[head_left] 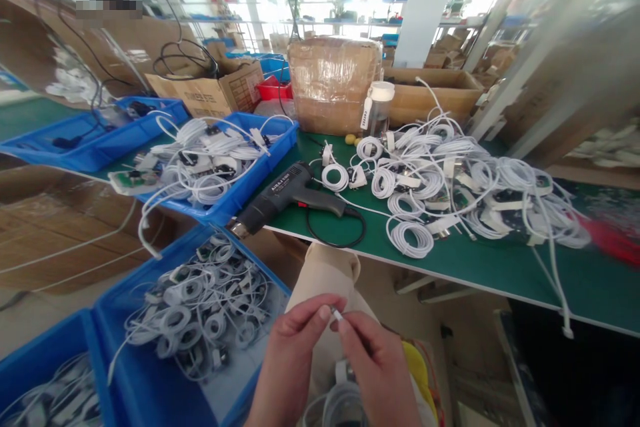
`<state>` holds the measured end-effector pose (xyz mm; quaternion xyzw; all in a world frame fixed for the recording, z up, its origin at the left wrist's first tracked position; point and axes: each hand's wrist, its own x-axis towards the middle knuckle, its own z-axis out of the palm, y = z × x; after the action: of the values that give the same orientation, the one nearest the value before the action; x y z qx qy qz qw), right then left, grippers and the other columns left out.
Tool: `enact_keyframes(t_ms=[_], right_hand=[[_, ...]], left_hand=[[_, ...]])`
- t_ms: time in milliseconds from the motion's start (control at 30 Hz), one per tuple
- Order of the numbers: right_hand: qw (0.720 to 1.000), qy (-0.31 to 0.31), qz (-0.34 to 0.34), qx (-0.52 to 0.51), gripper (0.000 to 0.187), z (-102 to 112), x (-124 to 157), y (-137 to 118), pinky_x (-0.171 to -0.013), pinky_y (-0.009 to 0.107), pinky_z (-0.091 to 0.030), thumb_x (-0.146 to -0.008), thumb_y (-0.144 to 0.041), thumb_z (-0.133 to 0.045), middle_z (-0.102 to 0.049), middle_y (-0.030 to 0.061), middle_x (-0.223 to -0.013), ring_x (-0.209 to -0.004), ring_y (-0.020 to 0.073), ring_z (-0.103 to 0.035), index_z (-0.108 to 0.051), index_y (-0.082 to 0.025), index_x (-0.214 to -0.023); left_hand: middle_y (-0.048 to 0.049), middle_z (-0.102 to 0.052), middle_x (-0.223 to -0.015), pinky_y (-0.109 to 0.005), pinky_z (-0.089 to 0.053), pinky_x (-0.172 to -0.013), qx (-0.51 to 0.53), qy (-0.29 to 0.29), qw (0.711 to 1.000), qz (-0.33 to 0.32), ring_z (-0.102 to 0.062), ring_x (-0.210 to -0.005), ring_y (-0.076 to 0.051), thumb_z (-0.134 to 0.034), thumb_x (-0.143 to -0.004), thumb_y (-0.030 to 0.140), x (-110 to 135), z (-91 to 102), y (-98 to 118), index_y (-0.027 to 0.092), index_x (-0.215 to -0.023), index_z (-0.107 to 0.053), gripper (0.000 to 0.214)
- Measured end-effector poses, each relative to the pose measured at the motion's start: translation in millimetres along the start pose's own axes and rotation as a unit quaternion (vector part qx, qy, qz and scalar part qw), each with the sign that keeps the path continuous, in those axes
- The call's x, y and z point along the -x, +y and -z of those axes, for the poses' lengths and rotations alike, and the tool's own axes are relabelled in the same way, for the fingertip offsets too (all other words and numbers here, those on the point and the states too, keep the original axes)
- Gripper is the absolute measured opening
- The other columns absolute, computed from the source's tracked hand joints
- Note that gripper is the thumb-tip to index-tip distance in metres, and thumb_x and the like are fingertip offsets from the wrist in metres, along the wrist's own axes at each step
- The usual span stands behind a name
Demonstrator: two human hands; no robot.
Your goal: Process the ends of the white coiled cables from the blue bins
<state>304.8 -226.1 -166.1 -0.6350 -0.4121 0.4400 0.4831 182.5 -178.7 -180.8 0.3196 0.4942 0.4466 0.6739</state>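
My left hand (pixel 295 340) and my right hand (pixel 375 360) meet over my lap, thumbs and fingertips pinched on a small white cable end (pixel 337 313) with a greyish tip. Its finer details are too small to make out. Below my right hand a coil of white cable (pixel 345 403) lies on my lap, partly covered by that hand. Ahead of both hands, a dark grey heat gun (pixel 285 197) rests at the bench edge with its nozzle toward the left.
White coiled cables (pixel 450 173) are heaped on the green bench (pixel 345 227). Blue bins (pixel 270 160) with more cables stand left, one lower bin (pixel 225 390) beside my legs. A wrapped carton (pixel 335 83) and a lidded bottle (pixel 380 107) stand behind.
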Motion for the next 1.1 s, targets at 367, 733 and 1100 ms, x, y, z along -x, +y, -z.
enact_keyframes(t_ms=[367, 733, 1100], right_hand=[[0.999, 0.024, -0.028, 0.003, 0.035, -1.4, -1.8, -3.8, -0.054, 0.025, -0.033, -0.092, -0.042, -0.059, -0.05, -0.0023, -0.063, -0.059, 0.0142, -0.043, -0.07, -0.019, -0.069], [0.998, -0.03, -0.045, 0.015, 0.037, 5.0, -7.4, 7.3, -0.056, 0.025, -0.037, -0.094, -0.046, -0.058, -0.055, -0.0005, -0.066, -0.063, 0.0163, -0.048, -0.076, -0.019, -0.077], [0.999, 0.03, -0.02, 0.013, 0.036, -4.0, -5.2, 3.6, -0.055, 0.025, -0.034, -0.093, -0.041, -0.056, -0.051, -0.0026, -0.062, -0.06, 0.0144, -0.044, -0.07, -0.018, -0.069]], left_hand=[[-0.0064, -0.085, -0.099, -0.032, -0.054, -0.097, -0.022, 0.007, 1.0, -0.021, -0.074, -0.101, -0.026, -0.088, -0.076, 0.044, -0.6, 2.3, -9.2, 0.025, -0.093, -0.087, 0.026], [-0.0041, -0.085, -0.102, -0.027, -0.056, -0.096, -0.074, 0.003, 0.996, -0.049, -0.075, -0.102, -0.024, -0.083, -0.082, 0.04, -2.4, 4.6, -11.0, 0.026, -0.094, -0.087, 0.019], [-0.0035, -0.085, -0.101, -0.027, -0.056, -0.096, -0.131, -0.005, 0.987, -0.094, -0.076, -0.101, -0.024, -0.078, -0.085, 0.036, -2.9, 6.2, -7.9, 0.027, -0.095, -0.087, 0.016]])
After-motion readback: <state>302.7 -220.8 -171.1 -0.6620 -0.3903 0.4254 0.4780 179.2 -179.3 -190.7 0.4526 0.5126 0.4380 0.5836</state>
